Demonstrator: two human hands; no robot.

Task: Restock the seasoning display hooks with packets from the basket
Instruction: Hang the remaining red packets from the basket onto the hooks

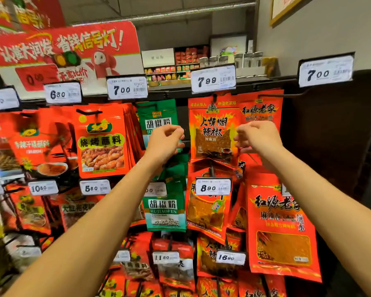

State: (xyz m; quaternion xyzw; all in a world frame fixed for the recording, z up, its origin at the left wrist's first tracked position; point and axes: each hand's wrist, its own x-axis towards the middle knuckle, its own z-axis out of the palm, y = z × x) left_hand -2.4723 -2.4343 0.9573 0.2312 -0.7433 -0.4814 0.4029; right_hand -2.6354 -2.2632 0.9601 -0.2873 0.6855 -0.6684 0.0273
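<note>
A red chili powder packet (212,133) hangs from the hook under the 7.99 price tag (213,79). My left hand (165,142) is raised just left of it, in front of a green pepper powder packet (159,118). Its fingers are loosely curled, hold nothing, and a dark gap separates them from the red packet. My right hand (258,136) is raised at the red packet's right edge with curled fingertips against that edge; whether they pinch it is unclear. Behind that hand hangs another red seasoning packet (259,110). The basket is out of view.
Rows of red packets fill the hooks below and to the left, among them a barbecue dip packet (103,142) and a large red packet (281,230) at lower right. A bare hook (281,95) juts out under the 7.00 tag (326,71). A red promotional sign (64,50) hangs upper left.
</note>
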